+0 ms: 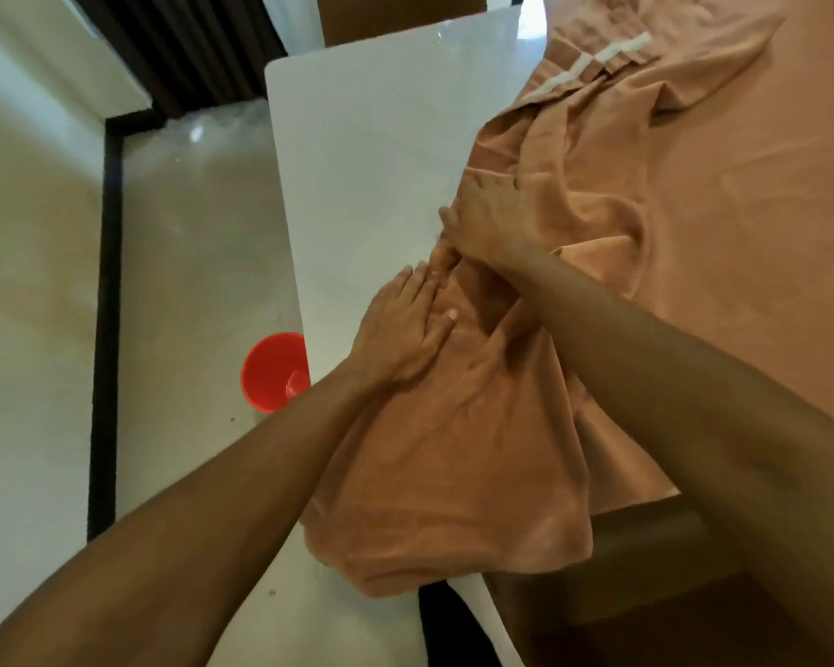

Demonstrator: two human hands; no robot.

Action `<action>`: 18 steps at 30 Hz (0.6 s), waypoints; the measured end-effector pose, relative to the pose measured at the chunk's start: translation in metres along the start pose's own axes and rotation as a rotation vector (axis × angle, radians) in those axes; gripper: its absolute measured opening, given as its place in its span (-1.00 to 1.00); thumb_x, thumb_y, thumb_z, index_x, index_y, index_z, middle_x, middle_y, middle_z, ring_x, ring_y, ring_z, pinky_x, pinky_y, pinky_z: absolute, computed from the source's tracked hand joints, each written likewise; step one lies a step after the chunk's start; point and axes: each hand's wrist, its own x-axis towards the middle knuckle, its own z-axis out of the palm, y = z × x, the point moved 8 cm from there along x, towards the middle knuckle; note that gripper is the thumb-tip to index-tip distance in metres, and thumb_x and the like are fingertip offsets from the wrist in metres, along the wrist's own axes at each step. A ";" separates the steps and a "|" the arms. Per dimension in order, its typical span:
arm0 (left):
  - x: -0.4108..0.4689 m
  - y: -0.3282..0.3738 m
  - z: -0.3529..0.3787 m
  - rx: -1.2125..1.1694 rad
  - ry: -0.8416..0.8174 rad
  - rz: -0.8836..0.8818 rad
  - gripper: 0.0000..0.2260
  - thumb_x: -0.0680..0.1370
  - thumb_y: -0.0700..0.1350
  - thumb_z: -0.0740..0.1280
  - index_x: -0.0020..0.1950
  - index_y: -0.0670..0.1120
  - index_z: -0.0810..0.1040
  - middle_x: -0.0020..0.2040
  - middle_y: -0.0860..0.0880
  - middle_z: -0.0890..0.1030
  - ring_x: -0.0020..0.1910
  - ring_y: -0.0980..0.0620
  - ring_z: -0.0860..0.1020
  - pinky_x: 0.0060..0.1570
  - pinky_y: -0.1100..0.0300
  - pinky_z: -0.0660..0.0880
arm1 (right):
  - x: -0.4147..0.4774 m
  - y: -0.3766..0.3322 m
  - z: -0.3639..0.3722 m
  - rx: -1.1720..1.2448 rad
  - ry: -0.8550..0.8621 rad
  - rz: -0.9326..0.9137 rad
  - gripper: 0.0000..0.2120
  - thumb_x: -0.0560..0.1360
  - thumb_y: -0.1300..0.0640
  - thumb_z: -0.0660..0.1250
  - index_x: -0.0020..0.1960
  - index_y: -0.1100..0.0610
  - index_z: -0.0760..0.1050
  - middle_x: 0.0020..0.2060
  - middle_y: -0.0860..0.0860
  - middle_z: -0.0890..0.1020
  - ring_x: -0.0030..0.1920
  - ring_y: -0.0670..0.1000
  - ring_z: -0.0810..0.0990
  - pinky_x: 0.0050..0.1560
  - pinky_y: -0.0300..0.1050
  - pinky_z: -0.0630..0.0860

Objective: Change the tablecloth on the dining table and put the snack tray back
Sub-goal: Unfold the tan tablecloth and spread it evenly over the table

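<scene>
A peach-orange tablecloth [622, 195] lies bunched and partly spread over the right part of a glossy white dining table [367, 151]. Its crumpled edge runs down the table's middle and hangs over the near edge. My left hand [400, 329] lies flat on the bunched cloth, fingers spread, thumb pressed into a fold. My right hand [487, 219] rests just beyond it, fingers curled over the cloth's edge where it meets bare tabletop. A white strip [598, 60] is sewn along a far fold. No snack tray is in view.
A red plastic cup-like container [273, 370] stands on the pale tiled floor just left of the table. A dark curtain [184, 45] and a black floor strip [107, 329] lie to the left. A brown chair back [400, 14] shows at the table's far end.
</scene>
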 end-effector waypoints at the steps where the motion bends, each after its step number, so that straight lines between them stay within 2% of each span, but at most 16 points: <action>1: 0.008 -0.008 0.004 0.084 -0.015 0.014 -0.38 0.66 0.27 -0.06 0.65 -0.01 -0.01 0.65 -0.03 0.04 0.62 -0.01 -0.01 0.58 0.01 -0.10 | 0.018 0.010 0.017 -0.048 -0.050 0.100 -0.46 0.58 -0.17 0.12 0.33 0.22 0.46 0.30 0.18 0.54 0.28 0.22 0.50 0.30 0.12 0.39; 4: 0.016 -0.021 0.001 0.195 0.018 -0.001 -0.37 0.66 0.26 -0.13 0.65 -0.04 -0.05 0.65 -0.03 -0.04 0.62 0.00 -0.15 0.57 -0.04 -0.24 | 0.042 0.021 0.038 -0.194 -0.087 0.264 -0.26 0.55 -0.26 0.09 0.47 0.31 0.33 0.40 0.28 0.45 0.39 0.27 0.42 0.44 0.21 0.27; 6: 0.022 -0.037 -0.009 0.223 0.011 -0.040 -0.37 0.65 0.27 -0.14 0.64 -0.03 -0.05 0.65 -0.03 -0.05 0.62 -0.01 -0.19 0.56 -0.09 -0.27 | 0.050 0.003 0.046 -0.152 -0.085 0.276 -0.26 0.56 -0.25 0.10 0.50 0.30 0.30 0.46 0.30 0.38 0.46 0.27 0.34 0.52 0.23 0.13; 8: 0.021 -0.057 -0.023 0.231 0.029 -0.073 -0.38 0.66 0.26 -0.14 0.64 -0.04 -0.01 0.65 -0.03 -0.02 0.62 -0.01 -0.19 0.55 -0.13 -0.26 | 0.058 -0.027 0.051 -0.026 -0.099 0.234 -0.33 0.60 -0.15 0.15 0.55 0.26 0.23 0.54 0.29 0.25 0.53 0.26 0.24 0.55 0.18 0.07; 9: 0.016 -0.060 -0.026 0.240 0.050 -0.078 -0.39 0.66 0.25 -0.13 0.64 -0.05 0.06 0.65 -0.05 0.03 0.62 -0.03 -0.16 0.55 -0.14 -0.24 | 0.055 -0.038 0.053 0.020 -0.108 0.190 -0.37 0.61 -0.09 0.17 0.56 0.25 0.22 0.56 0.28 0.22 0.55 0.25 0.21 0.56 0.15 0.06; 11: 0.014 -0.081 -0.051 0.221 0.158 -0.097 -0.42 0.67 0.21 -0.06 0.54 -0.10 0.34 0.59 -0.13 0.24 0.62 -0.11 -0.01 0.55 -0.18 -0.10 | 0.070 -0.076 0.053 0.083 -0.134 0.063 -0.47 0.64 0.02 0.17 0.53 0.26 0.28 0.54 0.27 0.27 0.55 0.24 0.22 0.53 0.06 0.07; 13: 0.014 -0.100 -0.076 0.195 0.276 -0.104 -0.56 0.66 0.13 0.11 0.21 -0.15 0.60 0.38 -0.19 0.49 0.54 -0.18 0.22 0.48 -0.18 0.15 | 0.082 -0.106 0.053 0.184 -0.134 -0.028 -0.61 0.63 0.04 0.17 0.39 0.20 0.43 0.38 0.19 0.49 0.40 0.22 0.42 0.35 -0.01 0.27; 14: 0.016 -0.109 -0.087 0.210 0.327 -0.099 -0.64 0.63 0.09 0.20 0.07 -0.16 0.62 0.27 -0.19 0.54 0.48 -0.19 0.31 0.40 -0.17 0.26 | 0.086 -0.120 0.055 0.232 -0.152 -0.069 -0.68 0.62 0.03 0.19 0.28 0.16 0.50 0.26 0.13 0.58 0.27 0.19 0.53 0.18 -0.05 0.37; 15: 0.018 -0.115 -0.097 0.222 0.369 -0.086 -0.72 0.60 0.04 0.27 0.00 -0.16 0.61 0.19 -0.18 0.56 0.41 -0.19 0.39 0.30 -0.16 0.34 | 0.088 -0.132 0.055 0.296 -0.177 -0.120 -0.73 0.61 0.03 0.21 0.21 0.13 0.53 0.16 0.09 0.63 0.16 0.15 0.58 0.05 -0.10 0.39; 16: 0.023 -0.126 -0.107 0.219 0.388 -0.072 -0.77 0.57 0.01 0.30 -0.01 -0.16 0.58 0.13 -0.17 0.56 0.33 -0.19 0.44 0.21 -0.15 0.40 | 0.091 -0.142 0.058 0.376 -0.199 -0.151 -0.75 0.61 0.06 0.23 0.21 0.12 0.55 0.10 0.05 0.65 0.09 0.09 0.60 0.01 -0.13 0.40; 18: 0.039 -0.140 -0.119 0.182 0.395 -0.040 -0.81 0.55 -0.04 0.31 0.01 -0.16 0.55 0.07 -0.15 0.54 0.18 -0.15 0.47 0.06 -0.14 0.46 | 0.093 -0.143 0.050 0.547 -0.130 -0.112 -0.75 0.61 0.10 0.25 0.25 0.09 0.56 0.02 -0.05 0.65 0.00 -0.05 0.57 0.04 -0.21 0.46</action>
